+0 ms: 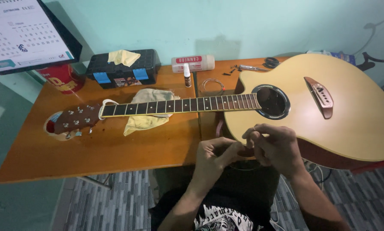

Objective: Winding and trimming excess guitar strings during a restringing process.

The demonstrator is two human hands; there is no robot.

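Head view: our left hand (215, 156) and right hand (271, 147) meet just off the table's (93, 149) near edge, fingers pinched on something small — what it is, we cannot tell. They hover beside the acoustic guitar (337, 111) lying flat — neck over a yellow cloth (147, 122).

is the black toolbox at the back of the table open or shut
Shut. The black toolbox has its lid down flat, with both blue latches at the front, and a yellow cloth lying on top of the lid.
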